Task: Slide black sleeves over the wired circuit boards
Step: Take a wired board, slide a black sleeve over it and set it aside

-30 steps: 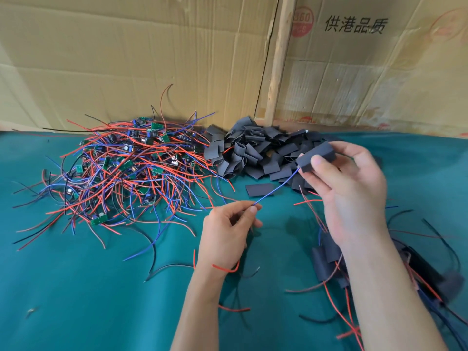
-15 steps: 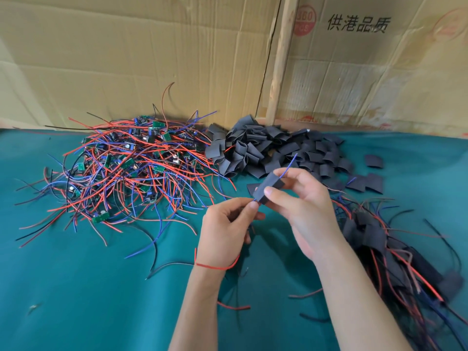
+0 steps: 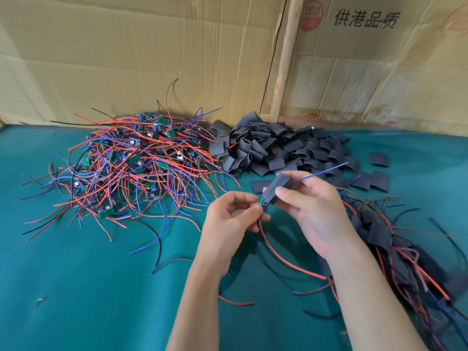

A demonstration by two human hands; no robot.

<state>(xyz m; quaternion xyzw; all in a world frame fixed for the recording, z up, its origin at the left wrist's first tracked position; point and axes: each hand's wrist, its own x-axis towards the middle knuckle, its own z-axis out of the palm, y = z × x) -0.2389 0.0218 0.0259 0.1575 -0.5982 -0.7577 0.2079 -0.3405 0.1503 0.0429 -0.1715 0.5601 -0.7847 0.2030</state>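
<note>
My right hand (image 3: 307,207) pinches a black sleeve (image 3: 276,187) between thumb and fingers above the green table. A blue wire (image 3: 321,171) sticks out of the sleeve's far end. My left hand (image 3: 234,217) pinches a small green circuit board (image 3: 264,204) right at the sleeve's near opening. Only the board's tip shows between my fingers and the sleeve. A red wire (image 3: 281,257) from the board curves down toward my right forearm.
A tangled heap of wired boards (image 3: 131,165) lies at the left. Loose black sleeves (image 3: 273,148) are piled at the back centre. Sleeved boards with wires (image 3: 395,249) lie at the right. Cardboard walls (image 3: 152,59) stand behind the green cloth (image 3: 76,287).
My right hand has drawn the sleeve along the blue wire toward my left hand, until its near opening meets the board. More blue wire now pokes out of the far end.
</note>
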